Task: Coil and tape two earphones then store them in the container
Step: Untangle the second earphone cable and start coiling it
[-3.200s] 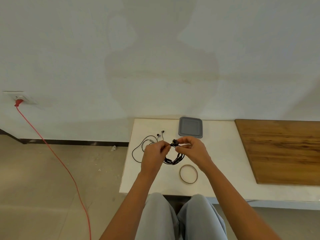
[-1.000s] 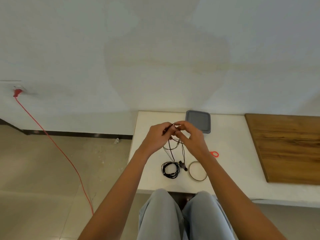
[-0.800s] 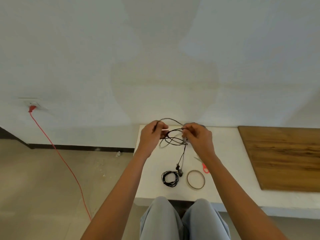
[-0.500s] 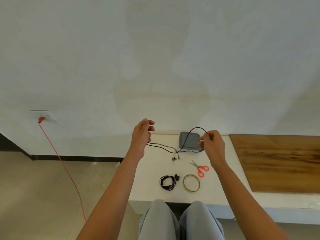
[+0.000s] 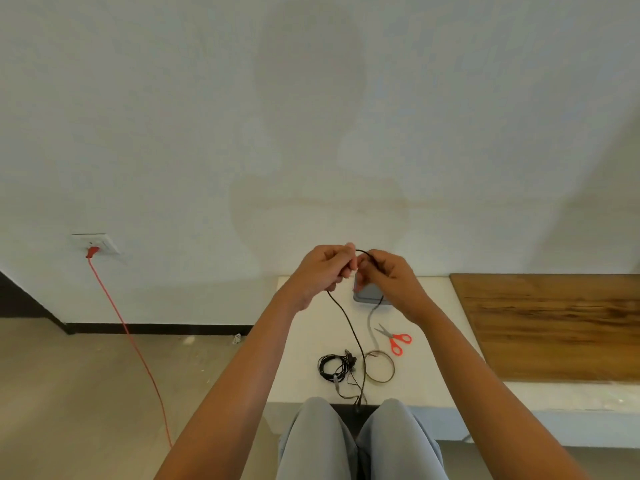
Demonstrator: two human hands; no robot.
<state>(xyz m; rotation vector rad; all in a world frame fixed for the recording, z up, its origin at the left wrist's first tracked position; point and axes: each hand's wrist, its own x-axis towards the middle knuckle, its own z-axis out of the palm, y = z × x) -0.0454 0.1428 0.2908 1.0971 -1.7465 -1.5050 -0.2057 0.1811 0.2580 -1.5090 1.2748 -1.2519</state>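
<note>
My left hand (image 5: 323, 270) and my right hand (image 5: 388, 280) are raised close together above the white table (image 5: 301, 341), both pinching a loose black earphone cable (image 5: 349, 327). The cable arcs between my fingers and hangs down to the table's front edge. A coiled black earphone (image 5: 334, 366) lies on the table near that edge. The grey container (image 5: 367, 293) sits at the back of the table, partly hidden behind my right hand. A roll of tape (image 5: 379, 366) lies flat to the right of the coil.
Red-handled scissors (image 5: 394, 337) lie right of the hanging cable. A wooden board (image 5: 554, 323) covers the table's right side. A red cord (image 5: 128, 334) runs from a wall socket down across the floor at left. My knees are under the table's front edge.
My hands were apart with the cable stretched between them; now they have come together and the cable hangs down in a long loop. The view has tilted upward.
</note>
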